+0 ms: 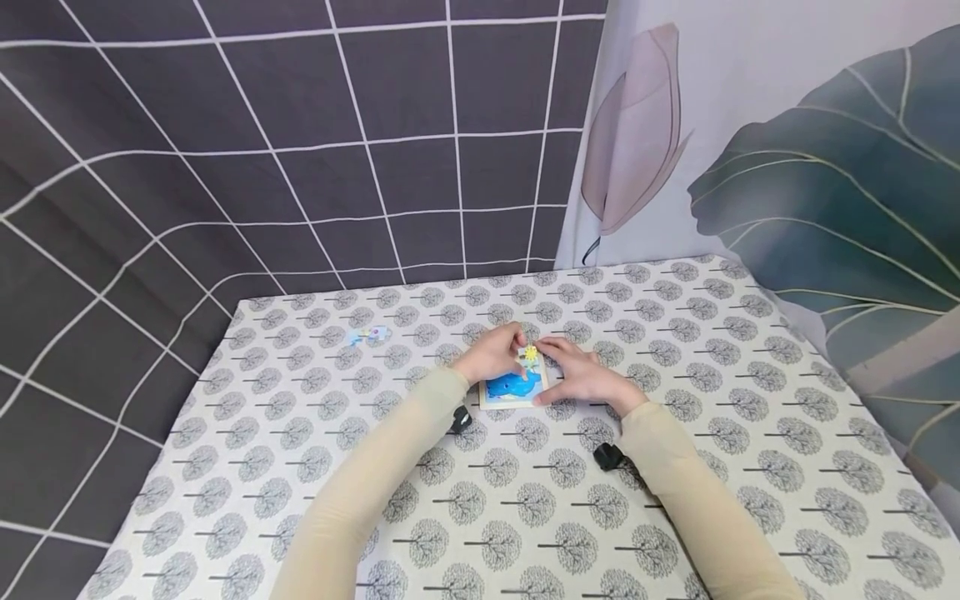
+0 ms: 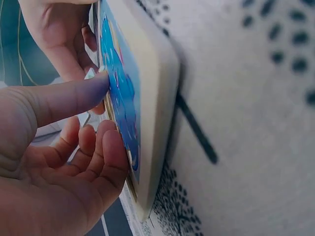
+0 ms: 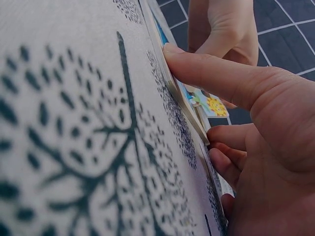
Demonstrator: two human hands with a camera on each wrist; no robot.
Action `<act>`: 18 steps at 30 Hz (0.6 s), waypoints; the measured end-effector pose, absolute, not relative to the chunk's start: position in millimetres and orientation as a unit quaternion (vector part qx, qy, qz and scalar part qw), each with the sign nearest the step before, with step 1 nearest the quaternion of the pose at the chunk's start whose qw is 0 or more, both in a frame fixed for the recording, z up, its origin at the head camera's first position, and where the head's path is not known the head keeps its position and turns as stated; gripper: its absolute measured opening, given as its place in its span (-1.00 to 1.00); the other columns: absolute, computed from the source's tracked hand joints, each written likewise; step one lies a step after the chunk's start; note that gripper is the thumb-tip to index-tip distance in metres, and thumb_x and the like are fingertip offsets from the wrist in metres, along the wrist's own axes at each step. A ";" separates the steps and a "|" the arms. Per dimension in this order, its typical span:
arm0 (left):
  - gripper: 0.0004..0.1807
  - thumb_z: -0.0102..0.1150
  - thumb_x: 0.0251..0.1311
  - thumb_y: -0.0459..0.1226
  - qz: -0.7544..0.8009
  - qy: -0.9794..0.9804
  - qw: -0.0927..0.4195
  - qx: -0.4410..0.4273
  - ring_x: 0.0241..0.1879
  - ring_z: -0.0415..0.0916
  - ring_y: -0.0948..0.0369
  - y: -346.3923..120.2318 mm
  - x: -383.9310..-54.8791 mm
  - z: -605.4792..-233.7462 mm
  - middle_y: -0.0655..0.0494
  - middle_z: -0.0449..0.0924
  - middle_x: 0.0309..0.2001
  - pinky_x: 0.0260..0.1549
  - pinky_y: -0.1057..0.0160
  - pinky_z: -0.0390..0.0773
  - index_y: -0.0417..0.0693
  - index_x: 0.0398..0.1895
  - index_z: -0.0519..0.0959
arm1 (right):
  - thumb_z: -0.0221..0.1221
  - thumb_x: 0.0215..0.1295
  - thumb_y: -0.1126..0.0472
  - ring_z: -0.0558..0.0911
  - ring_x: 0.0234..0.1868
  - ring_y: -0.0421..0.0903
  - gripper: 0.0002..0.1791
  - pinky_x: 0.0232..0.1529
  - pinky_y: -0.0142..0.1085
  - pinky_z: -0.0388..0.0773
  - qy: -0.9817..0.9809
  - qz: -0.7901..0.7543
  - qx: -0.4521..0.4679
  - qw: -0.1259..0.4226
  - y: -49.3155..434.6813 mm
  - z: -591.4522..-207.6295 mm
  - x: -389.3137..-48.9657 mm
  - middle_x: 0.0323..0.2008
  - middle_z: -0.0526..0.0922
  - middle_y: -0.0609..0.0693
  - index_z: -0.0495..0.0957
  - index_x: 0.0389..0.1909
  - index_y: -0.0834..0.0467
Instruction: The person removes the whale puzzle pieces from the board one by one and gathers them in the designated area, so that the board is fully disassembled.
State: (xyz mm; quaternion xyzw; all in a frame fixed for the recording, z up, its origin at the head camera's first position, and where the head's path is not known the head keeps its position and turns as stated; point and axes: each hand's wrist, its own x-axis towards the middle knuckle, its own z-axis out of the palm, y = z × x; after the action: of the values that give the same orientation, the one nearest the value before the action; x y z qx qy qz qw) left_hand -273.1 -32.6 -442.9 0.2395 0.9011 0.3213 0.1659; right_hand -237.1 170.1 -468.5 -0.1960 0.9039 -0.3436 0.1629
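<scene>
A shallow wooden tray puzzle [image 2: 160, 88] with a blue sea-animal picture [image 1: 512, 386] lies on the cloth between both hands. At its far end a puzzle piece with a yellow sun [image 3: 215, 106] stands tilted up off the tray. My left hand [image 1: 491, 354] comes from the left and holds this piece, thumb over the picture and fingers bent at the tray's far side. My right hand [image 1: 581, 375] grips the tray's right side: its thumb [image 3: 192, 61] lies on the near rim and its fingers are at the far corner.
Loose puzzle pieces [image 1: 368, 335] lie together at the back left of the table. The table wears a white cloth [image 1: 525, 533] printed with grey trees. Behind it hang a dark grid-patterned curtain [image 1: 405, 183] and a leaf-printed one [image 1: 840, 208]. Black wrist cameras [image 1: 607, 456] sit under both wrists.
</scene>
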 end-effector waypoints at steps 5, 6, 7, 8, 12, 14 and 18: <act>-0.55 0.51 -0.02 -0.39 0.305 0.904 0.149 0.259 -0.11 0.47 0.15 -29.7 -272.4 -446.5 0.04 0.53 -0.13 0.02 0.20 0.53 -0.10 -0.08 0.49 | 0.52 -0.05 -0.07 0.03 0.53 0.27 0.19 0.32 0.50 -0.42 0.902 -0.351 -0.195 0.162 170.0 -472.2 -236.6 0.55 0.04 0.18 0.12 0.54 0.24; -0.55 0.50 -0.02 -0.39 0.301 0.905 0.148 0.262 -0.12 0.47 0.16 -29.2 -272.1 -447.4 0.05 0.52 -0.13 0.02 0.20 0.53 -0.09 -0.08 0.49 | 0.52 -0.05 -0.08 0.03 0.53 0.27 0.18 0.32 0.51 -0.42 0.902 -0.349 -0.196 0.163 170.3 -473.2 -236.2 0.55 0.04 0.19 0.13 0.53 0.25; -0.55 0.50 -0.01 -0.40 0.297 0.905 0.148 0.265 -0.12 0.46 0.16 -28.9 -271.8 -448.2 0.06 0.52 -0.14 0.01 0.21 0.53 -0.09 -0.07 0.50 | 0.52 -0.06 -0.09 0.03 0.53 0.28 0.18 0.32 0.51 -0.41 0.902 -0.348 -0.197 0.164 170.6 -473.9 -235.7 0.55 0.04 0.20 0.13 0.53 0.25; -0.56 0.49 -0.01 -0.40 0.296 0.905 0.148 0.268 -0.12 0.46 0.17 -28.7 -271.6 -449.0 0.06 0.52 -0.14 0.01 0.22 0.52 -0.09 -0.06 0.51 | 0.52 -0.06 -0.09 0.04 0.52 0.28 0.19 0.32 0.51 -0.39 0.902 -0.347 -0.198 0.165 171.0 -474.1 -235.1 0.55 0.05 0.20 0.13 0.53 0.25; -0.57 0.48 0.01 -0.40 0.306 0.901 0.148 0.271 -0.12 0.46 0.18 -29.3 -271.7 -450.8 0.06 0.52 -0.13 0.00 0.26 0.52 -0.12 -0.03 0.54 | 0.53 -0.07 -0.09 0.05 0.52 0.29 0.19 0.32 0.51 -0.35 0.901 -0.347 -0.202 0.161 172.7 -472.8 -233.5 0.54 0.06 0.22 0.14 0.53 0.26; -0.58 0.48 0.03 -0.40 0.313 0.899 0.141 0.272 -0.12 0.47 0.17 -30.5 -272.5 -450.9 0.05 0.52 -0.13 -0.01 0.26 0.52 -0.13 -0.03 0.56 | 0.53 -0.08 -0.08 0.06 0.51 0.29 0.19 0.32 0.51 -0.34 0.901 -0.350 -0.205 0.157 172.7 -471.9 -234.1 0.53 0.07 0.22 0.14 0.52 0.26; -0.61 0.45 0.07 -0.39 0.306 0.902 0.128 0.277 -0.11 0.49 0.17 -32.5 -273.9 -450.3 0.05 0.55 -0.12 0.00 0.26 0.53 -0.12 -0.02 0.57 | 0.52 -0.06 -0.08 0.03 0.52 0.31 0.19 0.31 0.52 -0.40 0.900 -0.351 -0.206 0.157 172.1 -470.5 -235.4 0.54 0.06 0.22 0.13 0.53 0.26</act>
State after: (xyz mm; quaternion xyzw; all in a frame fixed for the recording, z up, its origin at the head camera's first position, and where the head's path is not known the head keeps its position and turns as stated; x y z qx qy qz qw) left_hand -273.9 -32.5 -450.3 0.2774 0.9019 0.3055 0.1276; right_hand -235.4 172.1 -470.5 -0.2057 0.9001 -0.3507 0.1568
